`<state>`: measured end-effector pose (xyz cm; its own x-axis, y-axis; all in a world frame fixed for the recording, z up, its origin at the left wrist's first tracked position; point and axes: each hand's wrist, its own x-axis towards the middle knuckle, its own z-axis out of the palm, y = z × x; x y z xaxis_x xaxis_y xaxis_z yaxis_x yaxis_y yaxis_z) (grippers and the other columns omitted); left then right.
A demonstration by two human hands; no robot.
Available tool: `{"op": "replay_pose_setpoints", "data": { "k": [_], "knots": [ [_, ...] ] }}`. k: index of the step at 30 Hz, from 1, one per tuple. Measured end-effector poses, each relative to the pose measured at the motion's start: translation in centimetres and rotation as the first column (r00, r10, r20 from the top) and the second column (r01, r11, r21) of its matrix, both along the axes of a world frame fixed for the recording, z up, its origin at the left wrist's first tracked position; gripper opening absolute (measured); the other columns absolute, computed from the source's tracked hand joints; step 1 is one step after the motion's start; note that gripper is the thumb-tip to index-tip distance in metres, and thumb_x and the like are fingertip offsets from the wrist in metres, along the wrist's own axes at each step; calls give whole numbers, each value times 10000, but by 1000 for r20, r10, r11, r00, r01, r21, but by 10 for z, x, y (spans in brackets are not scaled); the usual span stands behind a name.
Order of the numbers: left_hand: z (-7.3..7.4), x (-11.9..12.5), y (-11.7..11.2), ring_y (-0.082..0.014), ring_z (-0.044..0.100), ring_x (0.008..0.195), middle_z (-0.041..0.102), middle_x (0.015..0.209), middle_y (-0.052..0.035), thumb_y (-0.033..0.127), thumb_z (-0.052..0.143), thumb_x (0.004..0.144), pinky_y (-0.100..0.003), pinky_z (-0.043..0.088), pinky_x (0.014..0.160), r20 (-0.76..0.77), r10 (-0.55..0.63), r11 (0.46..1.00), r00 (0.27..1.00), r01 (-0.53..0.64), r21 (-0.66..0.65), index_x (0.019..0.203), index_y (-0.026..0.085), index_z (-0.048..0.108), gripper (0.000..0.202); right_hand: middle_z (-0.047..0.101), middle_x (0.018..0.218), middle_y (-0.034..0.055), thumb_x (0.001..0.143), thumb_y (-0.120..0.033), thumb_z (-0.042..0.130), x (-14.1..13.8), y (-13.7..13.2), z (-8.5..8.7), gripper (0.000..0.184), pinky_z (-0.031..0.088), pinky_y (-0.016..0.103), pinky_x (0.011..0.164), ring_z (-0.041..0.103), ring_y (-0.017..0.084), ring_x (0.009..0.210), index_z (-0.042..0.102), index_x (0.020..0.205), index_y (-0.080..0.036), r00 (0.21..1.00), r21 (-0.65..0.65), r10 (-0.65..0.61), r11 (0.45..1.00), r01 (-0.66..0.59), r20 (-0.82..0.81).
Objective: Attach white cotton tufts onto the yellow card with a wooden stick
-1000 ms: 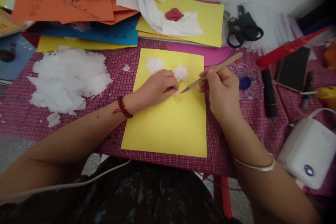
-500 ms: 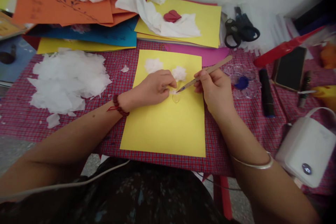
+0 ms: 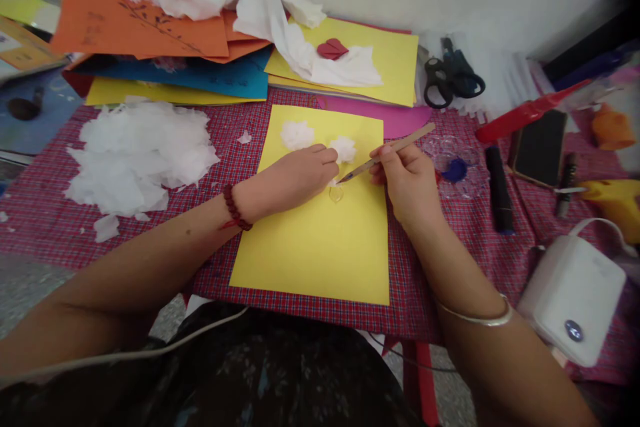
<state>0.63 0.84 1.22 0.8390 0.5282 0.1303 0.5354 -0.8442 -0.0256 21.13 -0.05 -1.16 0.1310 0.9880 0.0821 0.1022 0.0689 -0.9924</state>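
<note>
A yellow sheet of card (image 3: 310,247) lies upright in front of me, with two white tissue-paper puffs, a left one (image 3: 297,135) and a right one (image 3: 343,149), on its upper part. My left hand (image 3: 295,180) rests over the card, its fingertips pinched at a small bit of white tissue paper (image 3: 334,183). Just below that bit is a clear, shiny ring of glue (image 3: 337,193). My right hand (image 3: 407,180) is closed round a slim wooden stick (image 3: 400,144) with a dark pointed tip. The tip touches or nearly touches the paper bit; I cannot tell which.
Left of the card is a heap of torn white tissue (image 3: 140,157). Behind lie orange cards (image 3: 165,33), a yellow stack (image 3: 395,47) and black scissors (image 3: 453,73). To the right are a clear palette (image 3: 455,170) with blue paint, a black marker (image 3: 499,190) and a white box (image 3: 575,293).
The view has shifted slightly. My left fingers have closed in nearer the stick's tip and cover more of the paper bit. My right hand keeps its hold on the stick.
</note>
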Motion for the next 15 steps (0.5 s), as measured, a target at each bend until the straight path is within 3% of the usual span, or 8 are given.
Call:
{"op": "replay_pose_setpoints", "data": {
  "k": [4,7,11,15],
  "knots": [
    [-9,2,4,-215,580,856,654,921,-101,139,507,937,-348,452,798,118,78,996,990,-74,-42,817,134,642,180,604,572,-33,876,-335,644,0,0,1,171,450,212,447,517,76,453,668,747,-225,999,-15,-34,999,33,-43],
    [-5,-3,4,-224,608,900,678,944,-73,246,564,937,-383,437,824,279,157,987,947,-145,-62,844,166,656,154,590,553,-37,872,-340,625,2,2,1,183,430,208,423,507,75,430,643,732,-224,977,-25,-120,993,117,-176],
    [24,-24,-1,-213,631,976,701,972,-48,361,571,952,-403,440,896,544,197,975,816,-223,-18,906,202,655,186,544,490,-47,865,-359,617,8,7,-1,224,376,202,365,475,80,376,578,682,-237,941,-80,-192,981,177,-278],
    [61,-65,-18,-187,639,896,694,923,-51,365,520,978,-375,490,808,693,196,946,694,-320,52,879,225,670,228,538,478,-55,861,-305,599,10,6,-2,194,398,186,383,481,78,389,582,684,-227,953,-67,-147,989,134,-263]
  ]
}}
